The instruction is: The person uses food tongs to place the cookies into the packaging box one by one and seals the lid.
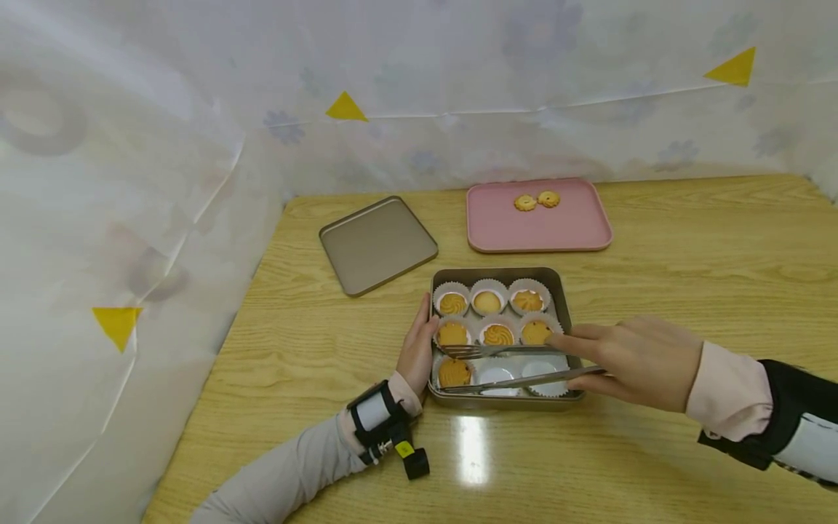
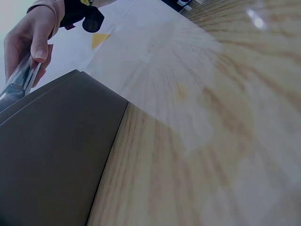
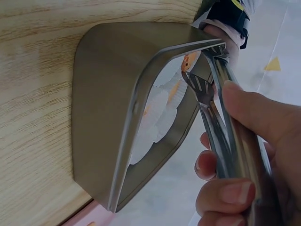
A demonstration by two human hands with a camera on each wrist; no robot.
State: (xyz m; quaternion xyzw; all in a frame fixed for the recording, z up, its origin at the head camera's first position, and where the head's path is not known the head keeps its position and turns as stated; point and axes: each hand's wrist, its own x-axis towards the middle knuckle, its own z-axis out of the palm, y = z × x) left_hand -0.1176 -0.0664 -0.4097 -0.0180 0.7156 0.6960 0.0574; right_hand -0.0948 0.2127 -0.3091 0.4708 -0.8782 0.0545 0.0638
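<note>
My right hand grips metal tongs with fork-like tips, reaching in over the tin's right side. Their two arms are spread, with the tips on either side of a round cookie in the front-left paper cup. The rectangular metal tin holds several cookies in white paper cups. In the front row, the middle cup and the right cup have no cookie. My left hand rests along the tin's left wall, fingers extended and thumb near the rim.
A flat metal lid lies back left on the wooden table. Behind the tin is a pink tray carrying two small cookies. White patterned sheeting hangs along the table's back and left.
</note>
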